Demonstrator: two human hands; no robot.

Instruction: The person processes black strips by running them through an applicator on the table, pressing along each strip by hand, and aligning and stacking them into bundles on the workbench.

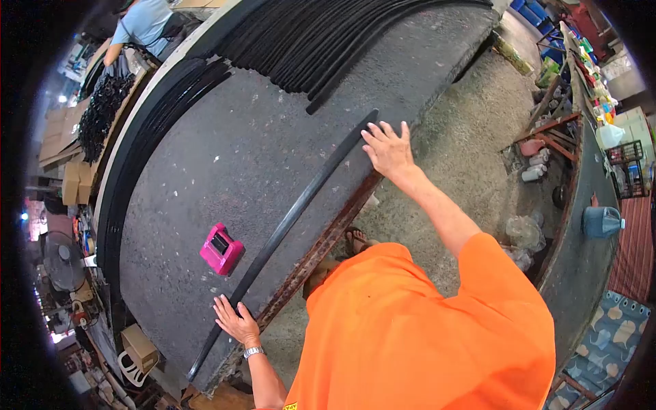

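Observation:
One long black strip point(295, 212) lies along the near side of the dark table, its two ends reaching past my hands. My left hand point(236, 321), with a metal watch at the wrist, rests open and flat on the strip's lower left part. Near the upper right end, my right hand point(389, 150) touches the strip with fingers spread. Between the hands, just beyond the strip, sits a bright pink object point(221, 249) with a dark centre; its kind is unclear.
Many black strips point(294, 41) lie side by side at the table's far side, with another bundle point(157, 102) along the left. The table's near edge point(321, 249) looks rusty. A co-worker point(145, 27) sits beyond. On the right bench stands a blue jug point(603, 222).

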